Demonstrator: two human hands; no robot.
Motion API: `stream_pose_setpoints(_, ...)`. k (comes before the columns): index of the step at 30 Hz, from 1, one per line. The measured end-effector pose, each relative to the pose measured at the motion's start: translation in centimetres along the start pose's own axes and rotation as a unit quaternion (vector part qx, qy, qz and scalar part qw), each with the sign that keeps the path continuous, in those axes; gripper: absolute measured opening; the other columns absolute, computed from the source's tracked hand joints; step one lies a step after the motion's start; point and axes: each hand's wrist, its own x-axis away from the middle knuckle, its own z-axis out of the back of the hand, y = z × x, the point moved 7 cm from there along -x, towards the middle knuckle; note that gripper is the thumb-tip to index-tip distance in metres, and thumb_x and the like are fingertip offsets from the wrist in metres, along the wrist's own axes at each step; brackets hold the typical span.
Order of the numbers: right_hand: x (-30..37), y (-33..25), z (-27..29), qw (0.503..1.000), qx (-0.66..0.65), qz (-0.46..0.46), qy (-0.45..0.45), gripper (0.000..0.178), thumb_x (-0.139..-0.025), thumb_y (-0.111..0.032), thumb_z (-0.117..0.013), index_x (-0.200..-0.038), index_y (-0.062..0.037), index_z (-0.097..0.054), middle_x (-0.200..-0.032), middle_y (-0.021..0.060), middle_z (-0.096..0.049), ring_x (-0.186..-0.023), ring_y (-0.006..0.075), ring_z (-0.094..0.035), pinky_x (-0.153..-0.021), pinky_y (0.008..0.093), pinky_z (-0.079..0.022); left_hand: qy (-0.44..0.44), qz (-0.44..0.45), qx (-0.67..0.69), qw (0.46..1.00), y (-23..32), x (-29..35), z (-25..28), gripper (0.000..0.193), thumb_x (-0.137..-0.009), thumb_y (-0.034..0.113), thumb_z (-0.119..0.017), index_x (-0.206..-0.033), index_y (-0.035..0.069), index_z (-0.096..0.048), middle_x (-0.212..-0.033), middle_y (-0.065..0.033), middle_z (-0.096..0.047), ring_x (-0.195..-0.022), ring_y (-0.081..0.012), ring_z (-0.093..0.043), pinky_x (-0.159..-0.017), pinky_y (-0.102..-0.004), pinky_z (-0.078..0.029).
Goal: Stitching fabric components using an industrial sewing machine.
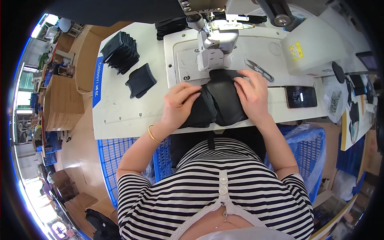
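1. Left hand (pixel 179 105): forearm angled up and inward, wrist slightly bent, fingers curled, thumb and index nearly closed in a pinch on the upper left edge of the black workpiece (pixel 229 100).
2. Right hand (pixel 255 93): forearm angled up and inward, fingers bent, thumb and index pinching the workpiece's upper right edge.
3. Workpiece: one dark bundle, at the table (pixel 132 127) front edge, just before the sewing machine (pixel 216 59). Two main sections; joined or separate, can't tell.
4. Left side of table: one stack of black pieces (pixel 121 52), layers uncountable; one loose black piece (pixel 141 81) near it.
5. Right side: one pair of snips (pixel 260 71), one phone (pixel 301 97).
6. Below: two blue baskets (pixel 111 160), one each side.
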Motion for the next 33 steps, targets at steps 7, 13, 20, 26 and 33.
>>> stream_pose_setpoints(7, -2.4, -2.4, 2.9, 0.958, -0.247, -0.127, 0.066, 0.011, -0.091, -0.006, -0.067, -0.100, -0.0013, -0.063, -0.084, 0.0125, -0.069, -0.068, 0.0260, -0.066, -0.061, 0.0329, -0.051, -0.026, 0.065, 0.201, 0.977, 6.0, -3.2, 2.6, 0.014, -0.078, -0.011, -0.072, -0.088, -0.001, -0.068, -0.089, -0.0058, -0.065, -0.082, -0.0130, -0.060, -0.077, -0.0250, -0.048)
stream_pose_setpoints(13, -3.1, -4.9, 3.1, 0.887, -0.420, -0.194, -0.002, 0.012, -0.093, -0.001, -0.063, -0.105, -0.0004, -0.061, -0.089, 0.0087, -0.069, -0.078, 0.0134, -0.067, -0.070, 0.0254, -0.053, -0.041, 0.105, 0.236, 0.965, 7.0, -5.1, 2.5, 0.013, -0.078, -0.006, -0.076, -0.086, 0.000, -0.069, -0.094, -0.0057, -0.069, -0.088, -0.0107, -0.063, -0.080, -0.0239, -0.050)
stream_pose_setpoints(20, -2.4, -4.9, 3.1, 0.860, -0.447, -0.244, -0.018, 0.010, -0.095, -0.003, -0.063, -0.104, 0.0007, -0.061, -0.084, 0.0075, -0.068, -0.075, 0.0092, -0.065, -0.068, 0.0234, -0.052, -0.019, 0.128, 0.279, 0.952, 6.7, -5.0, 2.1, 0.012, -0.079, -0.007, -0.076, -0.087, -0.002, -0.068, -0.092, -0.0071, -0.070, -0.087, -0.0114, -0.063, -0.078, -0.0232, -0.050)
stream_pose_setpoints(26, -2.7, -5.3, 3.2, 0.871, -0.441, -0.213, 0.021, 0.011, -0.093, -0.005, -0.065, -0.102, 0.0010, -0.062, -0.081, 0.0065, -0.068, -0.070, 0.0079, -0.063, -0.063, 0.0222, -0.050, -0.002, 0.118, 0.291, 0.949, 6.9, -5.0, 1.9, 0.014, -0.078, -0.007, -0.076, -0.088, -0.002, -0.068, -0.093, -0.0077, -0.069, -0.088, -0.0115, -0.064, -0.079, -0.0235, -0.051)
stream_pose_setpoints(33, -2.5, -4.9, 3.0, 0.874, -0.434, -0.217, 0.033, 0.010, -0.093, -0.006, -0.066, -0.101, 0.0010, -0.063, -0.078, 0.0058, -0.067, -0.066, 0.0070, -0.061, -0.059, 0.0215, -0.048, -0.042, 0.167, 0.277, 0.945, 6.5, -5.2, 1.9, 0.013, -0.084, 0.000, -0.074, -0.097, -0.001, -0.071, -0.091, -0.0034, -0.069, -0.085, -0.0087, -0.062, -0.077, -0.0210, -0.049)
